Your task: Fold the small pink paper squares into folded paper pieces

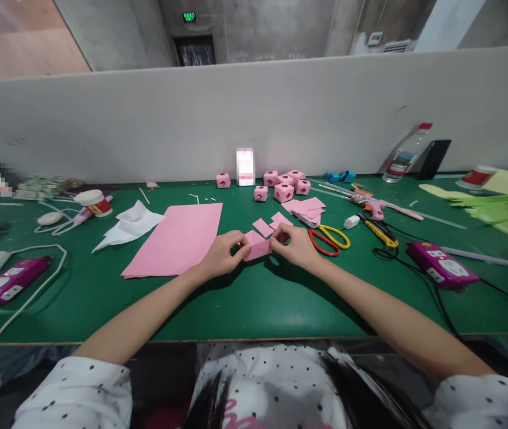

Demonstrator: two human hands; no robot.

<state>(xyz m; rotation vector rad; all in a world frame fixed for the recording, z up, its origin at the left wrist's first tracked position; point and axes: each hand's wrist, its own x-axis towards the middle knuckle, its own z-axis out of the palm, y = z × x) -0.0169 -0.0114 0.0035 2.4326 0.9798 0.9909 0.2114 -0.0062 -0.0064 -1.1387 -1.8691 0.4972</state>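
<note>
The head view shows, from left, a paper cup [100,206], its inside hidden, the left hand [220,253] pinching the left end of a folded pink paper piece [257,247] over the green tabletop [236,307], the right hand [297,245] pinching its right end, and a red-capped plastic bottle [406,155], contents unclear.

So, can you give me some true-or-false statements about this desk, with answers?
1. Both the left hand and the right hand hold one small folded pink paper. True.
2. The scissors are in the right hand. False: they lie on the table beside it.
3. The bottle has a red cap. True.
4. The large pink paper lies to the right of the scissors. False: it lies to their left.
5. Several small pink boxes stand toward the table's far side. True.
</note>
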